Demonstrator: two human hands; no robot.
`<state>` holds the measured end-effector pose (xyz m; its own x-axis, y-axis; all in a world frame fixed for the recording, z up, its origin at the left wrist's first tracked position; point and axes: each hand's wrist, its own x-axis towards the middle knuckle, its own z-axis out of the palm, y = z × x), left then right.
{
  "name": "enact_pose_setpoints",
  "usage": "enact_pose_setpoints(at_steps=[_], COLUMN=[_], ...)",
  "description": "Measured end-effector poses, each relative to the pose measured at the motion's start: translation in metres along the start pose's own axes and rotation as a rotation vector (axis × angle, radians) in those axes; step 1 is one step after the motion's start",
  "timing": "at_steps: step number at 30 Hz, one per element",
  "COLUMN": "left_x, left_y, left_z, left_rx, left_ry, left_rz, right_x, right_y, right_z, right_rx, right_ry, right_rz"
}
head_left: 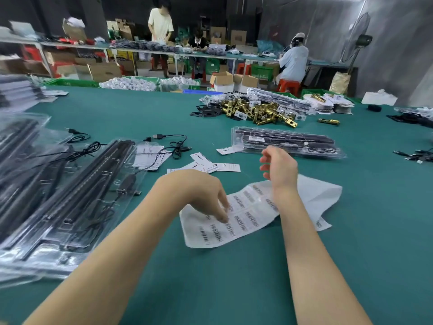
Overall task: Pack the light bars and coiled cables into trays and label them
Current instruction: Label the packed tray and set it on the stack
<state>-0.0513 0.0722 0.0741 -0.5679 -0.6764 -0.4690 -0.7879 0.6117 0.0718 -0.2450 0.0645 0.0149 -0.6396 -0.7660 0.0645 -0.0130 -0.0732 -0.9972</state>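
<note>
The left hand (201, 195) presses loosely curled fingertips on the label sheet (236, 219); the right hand (278, 168) hovers just beyond it, slack and empty. Farther beyond, a packed tray (285, 141) lies crosswise.

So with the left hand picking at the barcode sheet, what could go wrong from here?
1. The label sheet is crumpled and nothing visibly holds it down; the left hand presses only fingertips on it while the right hand hovers above, so peeling may lift or tear it.
2. A loose USB cable lies uncoiled beside the cards, so it could snag or be missed in packing.
3. The labelled tray sits far from the sheet, so a sticker could fold in transit.
</note>
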Motion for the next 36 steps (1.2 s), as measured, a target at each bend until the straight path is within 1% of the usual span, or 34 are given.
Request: enact_pose_setpoints(at_steps=[1, 2, 4, 5, 6, 9, 11, 13, 14, 17, 19, 21, 23, 25, 27, 29, 30, 31, 33, 34, 36], left_x=[-0.001, -0.001, 0.000, 0.002, 0.004, 0.015, 0.025, 0.040, 0.048, 0.070, 0.080, 0.088, 0.090, 0.092, 0.092, 0.089, 0.090, 0.091, 0.093, 0.093, 0.094], left_y=[-0.003, -0.005, -0.009, -0.009, -0.009, -0.002, 0.006, 0.016, 0.020, 0.024, 0.024, 0.021, 0.019, 0.014, 0.009, 0.008, 0.007, 0.007, 0.006, 0.005, 0.002], left_z=[-0.001, -0.002, -0.001, 0.001, 0.002, 0.007, 0.009, 0.011, 0.011, 0.012, 0.024, 0.040, 0.050, 0.053, 0.058, 0.064, 0.066, 0.068, 0.067, 0.066, 0.066], left_rx=[0.000, -0.021, -0.043, -0.025, 0.014, 0.153, 0.115, 0.013, -0.071, -0.432, -0.674, -0.765, -0.748, -0.668, -0.547, -0.476, -0.431, -0.369, -0.302, -0.341, -0.511], left_ry=[-0.017, -0.040, -0.067, -0.039, 0.028, 0.332, 0.440, 0.531, 0.601, 0.817, 0.912, 1.013, 1.096, 1.150, 1.175, 1.157, 1.136, 1.110, 1.045, 1.039, 1.103], left_rz=[-0.062, -0.123, -0.248, -0.304, -0.348, -0.392, -0.390, -0.364, -0.347, -0.288, -0.275, -0.235, -0.181, -0.133, -0.075, 0.013, 0.050, 0.082, 0.116, 0.119, 0.099], right_x=[-0.001, -0.004, -0.010, -0.013, -0.015, -0.021, -0.024, -0.026, -0.026, -0.030, -0.033, -0.035, -0.032, -0.026, -0.017, -0.004, -0.001, 0.001, -0.001, -0.004, -0.008], right_y=[0.002, 0.006, 0.013, 0.014, 0.013, 0.004, -0.004, -0.015, -0.020, -0.031, -0.032, -0.033, -0.035, -0.038, -0.040, -0.041, -0.041, -0.040, -0.035, -0.032, -0.027], right_z=[0.000, 0.002, 0.009, 0.014, 0.019, 0.033, 0.035, 0.032, 0.028, 0.018, 0.014, 0.011, 0.010, 0.008, 0.003, -0.005, -0.009, -0.013, -0.015, -0.014, -0.012], right_rx=[-0.184, -0.303, -0.406, -0.420, -0.397, -0.193, -0.168, -0.170, -0.181, -0.235, -0.308, -0.413, -0.507, -0.636, -0.777, -0.885, -0.926, -0.954, -0.969, -0.960, -0.967], right_ry=[-0.008, -0.039, -0.175, -0.248, -0.292, -0.294, -0.345, -0.451, -0.513, -0.667, -0.730, -0.791, -0.800, -0.730, -0.612, -0.483, -0.444, -0.437, -0.491, -0.521, -0.550], right_rz=[-0.054, -0.083, -0.034, 0.030, 0.104, 0.330, 0.417, 0.475, 0.501, 0.581, 0.604, 0.597, 0.601, 0.593, 0.458, 0.305, 0.277, 0.291, 0.422, 0.493, 0.560])
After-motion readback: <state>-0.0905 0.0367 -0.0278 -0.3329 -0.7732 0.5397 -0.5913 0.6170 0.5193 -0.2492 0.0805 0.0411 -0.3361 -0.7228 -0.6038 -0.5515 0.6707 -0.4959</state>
